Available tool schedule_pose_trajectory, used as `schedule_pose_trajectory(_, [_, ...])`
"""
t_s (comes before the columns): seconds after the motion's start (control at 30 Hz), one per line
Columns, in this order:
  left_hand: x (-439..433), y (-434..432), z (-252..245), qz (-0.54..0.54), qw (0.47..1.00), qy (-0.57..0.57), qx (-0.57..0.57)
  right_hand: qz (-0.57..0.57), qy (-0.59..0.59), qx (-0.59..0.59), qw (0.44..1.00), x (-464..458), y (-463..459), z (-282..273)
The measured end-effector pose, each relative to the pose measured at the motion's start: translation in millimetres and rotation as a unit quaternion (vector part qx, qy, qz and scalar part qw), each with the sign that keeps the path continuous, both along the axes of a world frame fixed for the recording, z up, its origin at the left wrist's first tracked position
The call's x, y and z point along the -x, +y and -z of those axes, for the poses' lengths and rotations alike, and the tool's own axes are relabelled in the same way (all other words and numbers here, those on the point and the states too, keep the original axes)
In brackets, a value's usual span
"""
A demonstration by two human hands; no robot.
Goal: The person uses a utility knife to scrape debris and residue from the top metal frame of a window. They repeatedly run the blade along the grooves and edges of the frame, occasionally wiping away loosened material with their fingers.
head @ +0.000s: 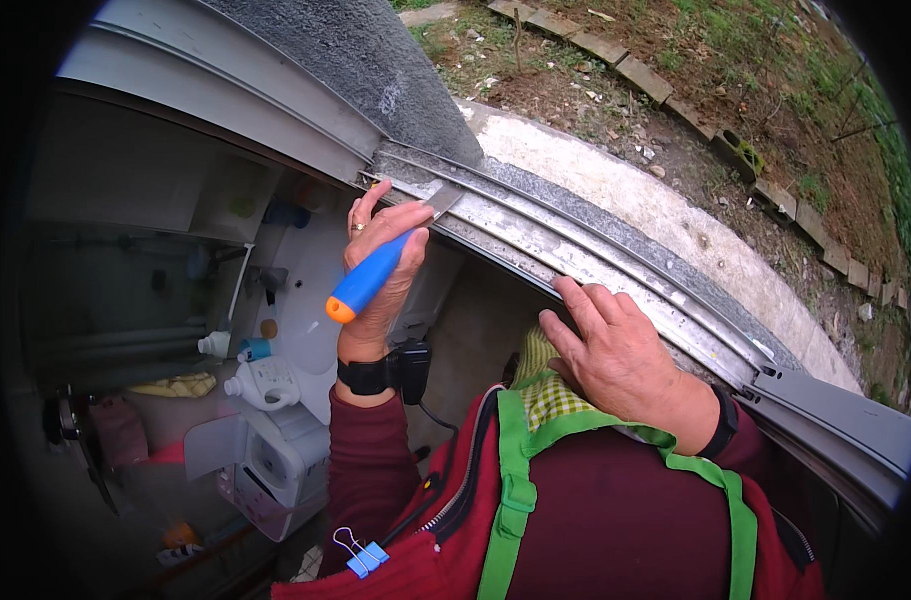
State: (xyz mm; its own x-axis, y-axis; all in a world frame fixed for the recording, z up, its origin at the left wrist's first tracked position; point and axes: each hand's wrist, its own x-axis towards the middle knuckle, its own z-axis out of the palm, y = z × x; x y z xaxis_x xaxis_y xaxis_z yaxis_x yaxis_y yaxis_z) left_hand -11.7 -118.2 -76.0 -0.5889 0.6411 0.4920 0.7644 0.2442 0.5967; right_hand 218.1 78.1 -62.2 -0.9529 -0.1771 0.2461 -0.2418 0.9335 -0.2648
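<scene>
In my left hand (388,247) is a putty knife with a blue handle (373,276) and an orange butt end. Its flat metal blade (445,199) lies against the window's sliding track (515,225), close to the frame's far left corner. White residue and dark grime mark the metal channels. My right hand (620,352) holds nothing; its fingertips rest at the inner edge of the track, fingers a little apart. A green-strapped checked apron (556,397) hangs below that hand.
Grey sliding window frames (830,420) stand at both ends of the track. Outside are a concrete ledge (613,180) and soil with a brick border (643,79). Indoors, a white jug (264,384) and a white appliance (275,457) sit lower left. A cable (444,424) runs along my left sleeve.
</scene>
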Motion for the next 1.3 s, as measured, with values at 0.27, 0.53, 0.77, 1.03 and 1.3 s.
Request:
schedule_pose_trajectory(0.27, [-18,6,-8,-0.023,0.997,0.013,-0.079,-0.004,-0.007,0.006,1.0,0,1,-2])
schedule_pose_trajectory(0.53, [-12,3,-33,-0.009,0.999,-0.004,0.048,-0.001,-0.006,-0.003,1.0,0,1,-3])
schedule_pose_trajectory(0.77, [-5,3,-17,0.02,0.997,-0.001,0.071,0.003,-0.008,-0.008,1.0,1,1,-2])
schedule_pose_trajectory(1.03, [-18,9,-2,0.013,1.0,0.005,-0.028,-0.002,-0.004,-0.004,1.0,1,1,-3])
schedule_pose_trajectory(1.3, [-21,12,-39,0.008,1.0,0.012,-0.007,-0.004,0.0,0.003,1.0,1,1,-3])
